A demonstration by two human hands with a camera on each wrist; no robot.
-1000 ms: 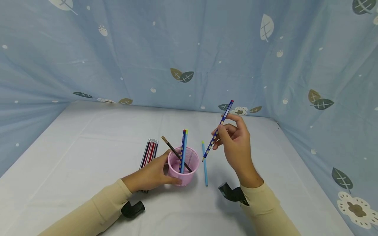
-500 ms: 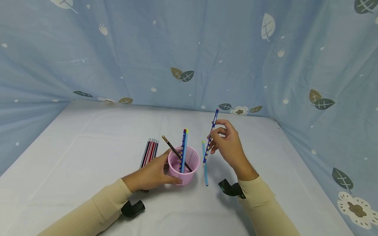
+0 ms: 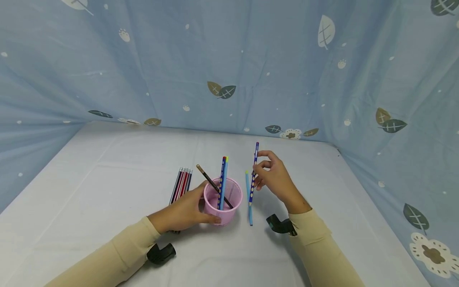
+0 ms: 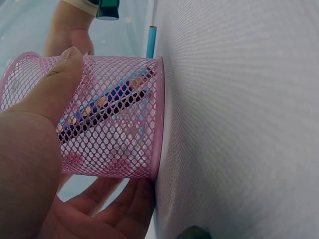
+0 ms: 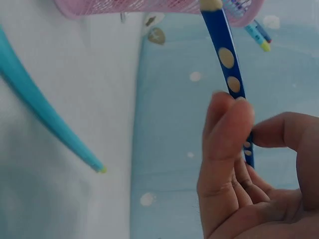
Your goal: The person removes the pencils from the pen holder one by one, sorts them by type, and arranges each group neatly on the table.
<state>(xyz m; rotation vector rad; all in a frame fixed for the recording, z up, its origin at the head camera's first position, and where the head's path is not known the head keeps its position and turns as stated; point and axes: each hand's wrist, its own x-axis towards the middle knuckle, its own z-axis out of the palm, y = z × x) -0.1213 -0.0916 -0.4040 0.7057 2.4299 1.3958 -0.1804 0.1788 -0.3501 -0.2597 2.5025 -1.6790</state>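
My left hand (image 3: 186, 210) grips a pink mesh pencil cup (image 3: 224, 217) from its left side, thumb and fingers around the wall. Inside the cup lean a dark pencil with a gold end (image 3: 205, 174), a dotted blue pencil (image 3: 221, 179) and a light blue pencil (image 3: 225, 181). To the right of the cup, my right hand (image 3: 274, 177) pinches another dotted blue pencil (image 5: 225, 52) between thumb and fingers. It stands nearly upright, sharpened tip down. A second light blue pencil (image 5: 47, 107) with a yellow-green end lies on the table, just behind the held pencil in the head view.
A row of several striped pencils (image 3: 182, 185) with metal ends lies left of the cup, partly covered by my left hand. The white tabletop (image 3: 125, 183) meets a blue leaf-print cloth (image 3: 161, 67) at the back and sides.
My right hand has moved left and slightly down with the dotted blue pencil, which has turned from slanted to nearly upright. My left hand and the cup have stayed still.
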